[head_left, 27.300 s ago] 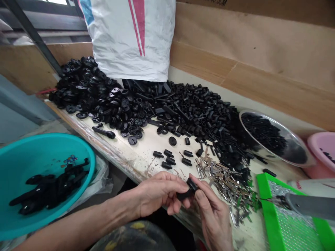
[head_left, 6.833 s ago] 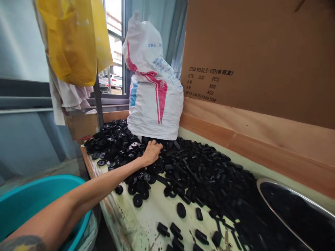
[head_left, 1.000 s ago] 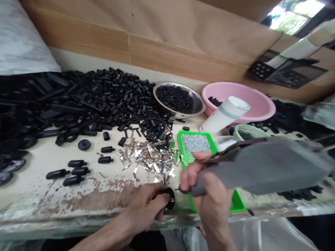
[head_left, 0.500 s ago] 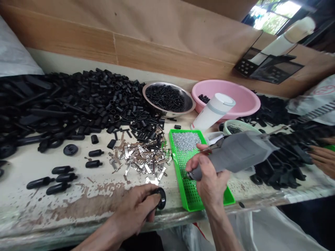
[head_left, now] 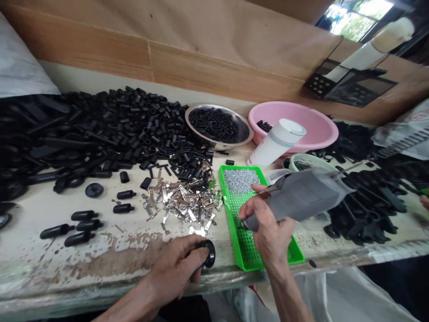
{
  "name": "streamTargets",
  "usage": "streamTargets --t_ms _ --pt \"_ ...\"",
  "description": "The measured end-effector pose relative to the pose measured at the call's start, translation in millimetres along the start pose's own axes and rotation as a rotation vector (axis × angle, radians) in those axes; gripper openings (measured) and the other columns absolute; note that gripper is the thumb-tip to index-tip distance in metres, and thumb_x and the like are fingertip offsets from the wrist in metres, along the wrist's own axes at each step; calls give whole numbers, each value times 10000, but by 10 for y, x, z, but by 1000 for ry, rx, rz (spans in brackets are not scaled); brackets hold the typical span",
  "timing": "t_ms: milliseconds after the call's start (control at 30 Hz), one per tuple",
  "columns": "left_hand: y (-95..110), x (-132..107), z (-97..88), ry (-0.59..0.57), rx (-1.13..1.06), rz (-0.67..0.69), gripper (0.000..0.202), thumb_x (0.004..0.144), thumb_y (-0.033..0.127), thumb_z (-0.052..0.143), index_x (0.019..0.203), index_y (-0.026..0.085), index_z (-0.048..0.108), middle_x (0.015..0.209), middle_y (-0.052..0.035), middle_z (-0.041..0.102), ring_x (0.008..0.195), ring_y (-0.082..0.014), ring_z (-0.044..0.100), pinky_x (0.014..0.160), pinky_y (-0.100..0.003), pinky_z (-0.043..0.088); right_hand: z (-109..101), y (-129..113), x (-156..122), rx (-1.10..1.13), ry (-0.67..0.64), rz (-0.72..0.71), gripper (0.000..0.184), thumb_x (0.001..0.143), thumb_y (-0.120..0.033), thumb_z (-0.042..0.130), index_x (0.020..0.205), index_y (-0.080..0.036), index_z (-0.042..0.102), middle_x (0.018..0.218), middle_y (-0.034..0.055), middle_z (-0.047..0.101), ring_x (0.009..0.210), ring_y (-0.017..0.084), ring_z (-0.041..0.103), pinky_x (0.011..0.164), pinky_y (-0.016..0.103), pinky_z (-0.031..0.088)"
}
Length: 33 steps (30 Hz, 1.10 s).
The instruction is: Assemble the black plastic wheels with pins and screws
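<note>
My left hand [head_left: 182, 264] is closed round a black round plastic part [head_left: 210, 253] at the table's front edge. Its shiny disc end faces right; the rest is hidden in my fingers. My right hand [head_left: 273, 228] grips a grey power screwdriver [head_left: 298, 197] that lies nearly level, its tip end pointing left over a green tray [head_left: 237, 255]. Small silver screws [head_left: 241, 181] fill the tray's far end. To the left of the tray lies a heap of flat metal clips [head_left: 186, 201].
A big pile of black plastic parts [head_left: 127, 120] covers the back left. Behind the tray stand a steel bowl [head_left: 246, 136], a white bottle [head_left: 275, 141] and a pink basin [head_left: 311, 125]. More black parts [head_left: 365, 214] lie right. Another person's hand [head_left: 425, 201] shows at the right edge.
The scene has shifted slightly right in view. Both my hands keep their grips with hardly any movement. The other person's hand has mostly left the picture on the right.
</note>
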<state>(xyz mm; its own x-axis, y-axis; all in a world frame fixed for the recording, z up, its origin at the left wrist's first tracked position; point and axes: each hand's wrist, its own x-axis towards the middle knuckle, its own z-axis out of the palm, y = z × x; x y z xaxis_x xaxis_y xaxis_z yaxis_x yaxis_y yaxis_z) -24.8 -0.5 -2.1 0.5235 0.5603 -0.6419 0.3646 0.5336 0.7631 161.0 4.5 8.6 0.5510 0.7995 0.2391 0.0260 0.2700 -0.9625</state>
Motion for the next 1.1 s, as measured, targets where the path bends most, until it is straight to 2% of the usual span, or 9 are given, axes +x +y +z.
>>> streamTargets --t_ms 200,367,567,900,1000,1100 --pt "30 -11 -4 -3 11 -7 308 852 460 480 842 170 583 558 56 501 376 -47 328 372 -176 251 14 -54 -4 1 25 -32 295 777 -319 697 1008 -155 614 533 -60 560 455 136 553 489 289 421" --pt "18 -40 17 40 19 19 302 855 451 479 814 167 577 553 58 488 395 -50 328 371 -166 261 17 -12 9 -2 31 -24 303 770 -301 708 1011 -140 620 531 -59 563 461 131 554 491 278 417" --pt "-35 -2 3 -8 10 64 314 857 458 476 830 163 580 549 60 493 373 -46 319 356 -168 243 8 -7 -10 11 44 -52 245 775 -293 698 955 -144 626 525 -65 556 457 128 564 511 281 432" --pt "-11 -19 4 -16 -5 49 316 854 456 473 875 164 592 553 62 486 360 -43 310 354 -168 219 3 -21 -40 -9 51 -63 239 780 -298 695 955 -150 626 531 -66 556 456 131 562 502 286 431" --pt "16 -25 6 -5 -24 40 317 853 460 478 877 167 596 549 64 487 358 -42 305 356 -170 211 8 -97 -24 13 49 -101 219 787 -282 682 957 -154 629 532 -68 556 441 124 557 473 276 428" --pt "51 -36 11 5 -40 25 309 850 451 480 899 172 605 534 67 485 353 -46 304 357 -172 211 36 -285 -50 78 56 -110 168 792 -271 662 920 -167 629 530 -68 545 426 120 542 444 266 431"
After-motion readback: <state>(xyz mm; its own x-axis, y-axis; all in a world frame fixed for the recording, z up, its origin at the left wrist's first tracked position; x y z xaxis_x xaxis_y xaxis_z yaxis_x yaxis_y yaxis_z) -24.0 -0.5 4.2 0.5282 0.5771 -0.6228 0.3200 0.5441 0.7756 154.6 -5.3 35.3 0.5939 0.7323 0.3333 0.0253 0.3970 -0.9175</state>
